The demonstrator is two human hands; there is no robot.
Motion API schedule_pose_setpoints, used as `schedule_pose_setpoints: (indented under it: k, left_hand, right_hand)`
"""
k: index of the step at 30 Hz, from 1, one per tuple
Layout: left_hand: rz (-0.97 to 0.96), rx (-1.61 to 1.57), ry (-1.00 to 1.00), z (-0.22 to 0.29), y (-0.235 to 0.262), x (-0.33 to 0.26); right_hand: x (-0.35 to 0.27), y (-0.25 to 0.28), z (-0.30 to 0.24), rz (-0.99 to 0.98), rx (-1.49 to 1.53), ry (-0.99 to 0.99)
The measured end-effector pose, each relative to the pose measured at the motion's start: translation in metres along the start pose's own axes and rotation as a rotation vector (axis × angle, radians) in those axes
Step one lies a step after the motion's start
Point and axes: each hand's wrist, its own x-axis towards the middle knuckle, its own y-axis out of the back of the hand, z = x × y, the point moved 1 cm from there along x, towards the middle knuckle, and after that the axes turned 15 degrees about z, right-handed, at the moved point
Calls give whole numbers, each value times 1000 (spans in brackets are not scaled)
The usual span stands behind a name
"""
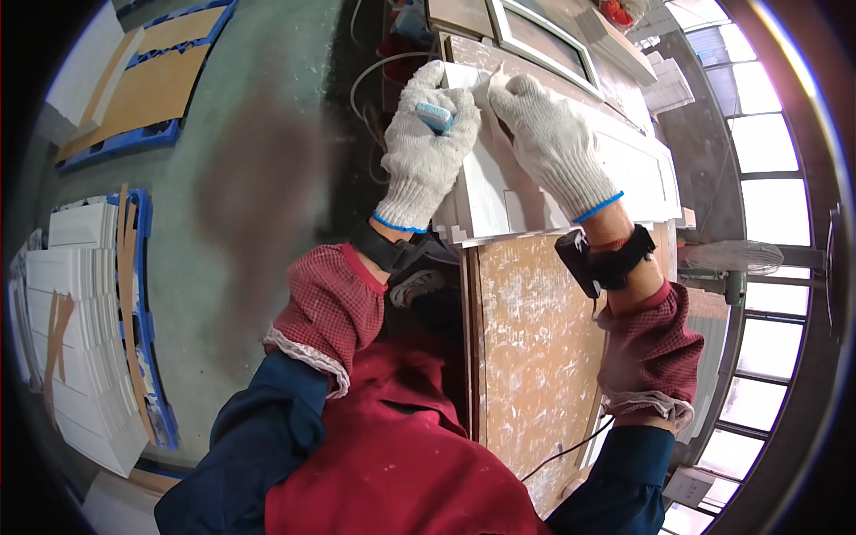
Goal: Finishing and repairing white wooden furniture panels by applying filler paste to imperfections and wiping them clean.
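Observation:
My left hand (421, 134), in a white knit glove with a blue cuff edge, is closed around a small light-blue object (434, 117) whose kind I cannot make out. It is at the left edge of a white panel (486, 183) with a raised frame. My right hand (548, 134), gloved the same way, rests over the panel with its fingers curled down. A thin tan tip (496, 73) shows by its fingertips; what the fingers hold is mostly hidden. The panel lies on a worn, paint-spattered workbench (535, 348).
A white frame (548, 40) lies beyond the panel. At far left stand a stack of white panels (76, 330) and a blue pallet with brown board (147, 85). A fan (736, 259) and windows line the right side. A pale hose (357, 85) hangs left of the bench.

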Motion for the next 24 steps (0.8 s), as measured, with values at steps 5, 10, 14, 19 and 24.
schedule_pose_setpoints:
  k: [5,10,14,19,24]
  left_hand:
    - [39,-83,40,-3,-2,0]
    - [12,-112,74,2,-4,0]
    - [10,-100,78,0,-1,-1]
    - [3,-201,83,-2,-1,0]
    - [11,-363,190,-16,-9,7]
  right_hand:
    - [-3,4,-5,22,-16,-9]
    - [-22,4,-1,149,128,-61]
    - [-30,1,0,136,92,-16]
    - [-16,2,-2,202,295,-184]
    - [-5,1,1,127,111,9]
